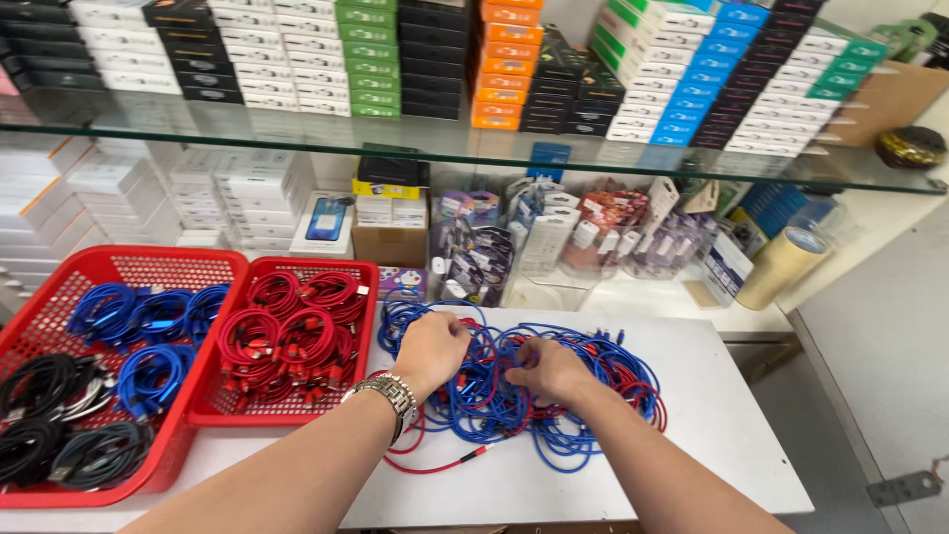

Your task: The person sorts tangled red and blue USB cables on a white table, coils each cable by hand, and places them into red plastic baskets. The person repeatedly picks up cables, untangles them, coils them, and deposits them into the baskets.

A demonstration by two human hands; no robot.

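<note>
Both hands are buried in a loose heap of blue and red cables (554,396) that lies on the white counter (722,435), just right of the two red baskets. The left hand (432,348), with a metal watch (392,396) at the wrist, has its fingers curled down into the near-left part of the heap; its grip looks closed around a few blue strands, though the fingertips are hidden among the loops. The right hand (547,368) is likewise bent over the middle of the heap, knuckles up, pinching at strands that cannot be told apart from here.

The step in hand looks like picking one cable free of the tangle. The smaller red basket (368,297) holds coiled red cables, and the larger red basket (40,307) holds coiled blue, black and grey ones, so sorting by colour seems to be the order of things.

The next move, as I judge it, calls for holding the heap down with one hand while the other draws a single strand clear, slowly, since the loops cross each other and one red cable (435,463) trails loose toward the front edge
</note>
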